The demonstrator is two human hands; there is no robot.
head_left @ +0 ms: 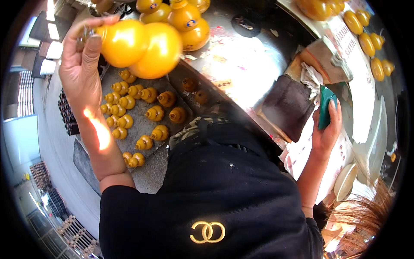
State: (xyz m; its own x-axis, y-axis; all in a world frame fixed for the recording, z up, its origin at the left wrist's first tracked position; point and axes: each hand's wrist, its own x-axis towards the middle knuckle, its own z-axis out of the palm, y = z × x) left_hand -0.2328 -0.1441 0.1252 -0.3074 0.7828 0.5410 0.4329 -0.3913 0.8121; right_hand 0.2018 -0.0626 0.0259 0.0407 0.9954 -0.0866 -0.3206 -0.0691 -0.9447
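My left hand (82, 64) is raised at the upper left and grips the neck end of a yellow gourd-shaped bottle (140, 45), held sideways above the metal counter (241, 64). My right hand (327, 125) reaches out to the right and holds a teal green sponge-like pad (326, 108) against a white printed sheet (358, 86). Below the held bottle, several smaller yellow gourd bottles (138, 116) lie on a grey surface.
More yellow bottles (185, 19) stand on the counter at the top, and others (366, 39) line the upper right. A dark cloth (289, 105) and a brown box (321, 58) sit by the counter edge. A white bowl (345, 181) and straw (371, 216) lie lower right.
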